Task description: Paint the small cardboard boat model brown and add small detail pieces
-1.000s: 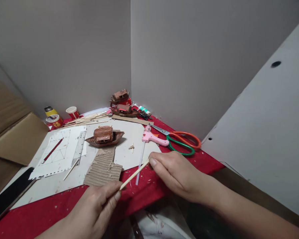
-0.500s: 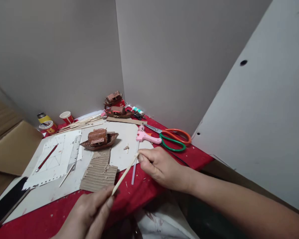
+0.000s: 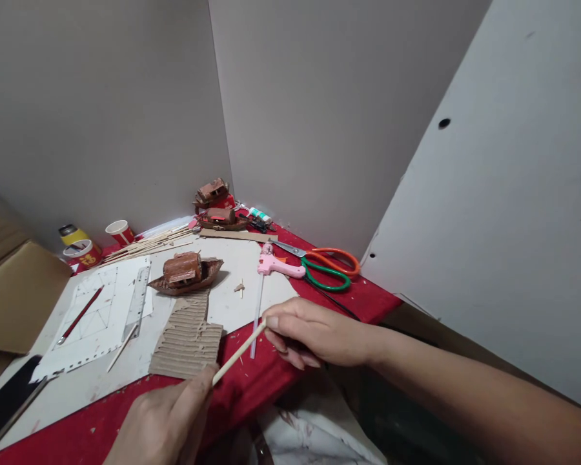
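Note:
A thin pale wooden stick is held between both hands above the red tablecloth. My left hand pinches its near end at the bottom of the view. My right hand pinches the far end with thumb and fingertips. Just left of the stick lies a piece of corrugated cardboard. A brown model boat sits on white board behind it.
A pink glue gun and orange-and-green scissors lie to the right. A ruler, red pencil, a bundle of sticks, paper cups and two more model boats sit further back. Grey panels close the back and the right.
The view has shifted, so everything on the table sits further left. Both hands keep hold of the stick; my right hand has dropped slightly and its fingers have curled under.

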